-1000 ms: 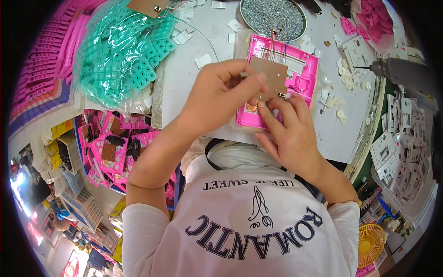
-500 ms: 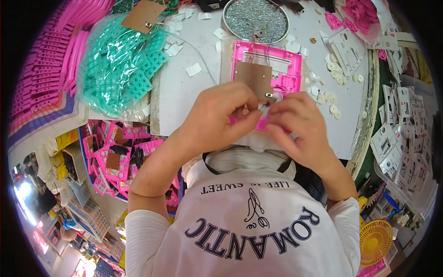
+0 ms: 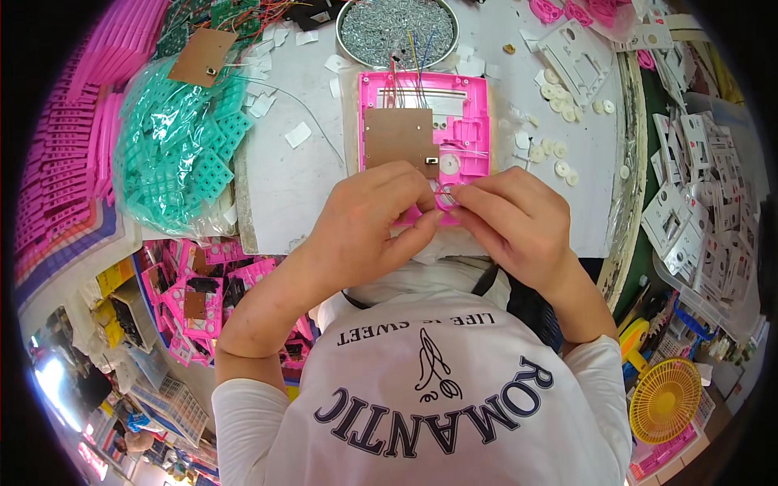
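A pink plastic housing (image 3: 478,125) lies on the worktable in front of me, its inside facing up. Within its left half sits a brown circuit board (image 3: 397,134) with a small slide switch (image 3: 432,161); thin coloured wires (image 3: 421,61) run up from the board's far side. A white round disc (image 3: 448,165) is set beside the switch. Over the housing's near edge, my left hand (image 3: 373,217) is closed, thumb and forefinger pressed together. My right hand (image 3: 515,223) pinches with its fingertips just beside it. What each pinch holds is too small to make out.
Beyond the housing stands a round tray of small metal screws (image 3: 397,32). Left are a bag of teal plastic parts (image 3: 174,146) and stacked pink parts (image 3: 73,121). White discs (image 3: 559,97) and a white panel (image 3: 574,61) lie right. A bin of pink housings (image 3: 194,300) is lower left.
The view has shifted, so the housing and table appear farther left. My right hand's fingers have drawn into a pinch near the left fingertips, and more of the white disc shows.
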A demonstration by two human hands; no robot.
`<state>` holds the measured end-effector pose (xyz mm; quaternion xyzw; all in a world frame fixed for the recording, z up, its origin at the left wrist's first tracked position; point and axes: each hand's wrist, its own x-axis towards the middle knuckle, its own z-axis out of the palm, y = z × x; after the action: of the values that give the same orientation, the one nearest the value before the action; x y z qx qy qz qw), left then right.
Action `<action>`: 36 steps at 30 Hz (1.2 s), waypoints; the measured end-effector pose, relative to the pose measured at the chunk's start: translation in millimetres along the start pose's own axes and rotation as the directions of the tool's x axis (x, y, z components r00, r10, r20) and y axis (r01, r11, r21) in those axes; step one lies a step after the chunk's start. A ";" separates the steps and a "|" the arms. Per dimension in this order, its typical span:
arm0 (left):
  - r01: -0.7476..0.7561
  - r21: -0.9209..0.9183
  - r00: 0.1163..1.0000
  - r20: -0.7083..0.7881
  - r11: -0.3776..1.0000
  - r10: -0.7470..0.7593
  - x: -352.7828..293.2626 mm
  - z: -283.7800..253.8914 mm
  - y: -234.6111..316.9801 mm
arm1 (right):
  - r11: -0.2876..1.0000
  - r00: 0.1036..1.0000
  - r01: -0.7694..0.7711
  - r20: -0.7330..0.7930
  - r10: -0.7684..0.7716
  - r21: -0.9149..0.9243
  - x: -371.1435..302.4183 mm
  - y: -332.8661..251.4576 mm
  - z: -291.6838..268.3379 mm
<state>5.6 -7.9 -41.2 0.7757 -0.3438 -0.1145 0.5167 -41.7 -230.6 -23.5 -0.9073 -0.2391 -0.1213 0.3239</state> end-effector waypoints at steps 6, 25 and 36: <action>-0.112 0.277 0.983 -0.107 0.954 0.146 17.2 0.6 -7.6 | 0.971 0.967 -0.221 0.152 0.205 0.094 -16.8 -1.4 4.0; -0.257 0.216 0.967 0.055 0.942 0.251 0.8 19.4 -11.8 | 0.964 0.961 0.264 0.097 -0.260 -0.028 -27.5 33.6 12.5; -0.387 0.359 0.921 0.189 0.849 0.340 -15.6 25.2 -23.0 | 0.991 0.991 0.131 -0.028 -0.132 -0.008 -55.6 41.8 25.3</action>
<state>-9.8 -10.7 -75.4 0.7753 -0.5300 0.0103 0.3432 -66.3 -262.2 -85.8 -0.8888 -0.2934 -0.1559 0.3157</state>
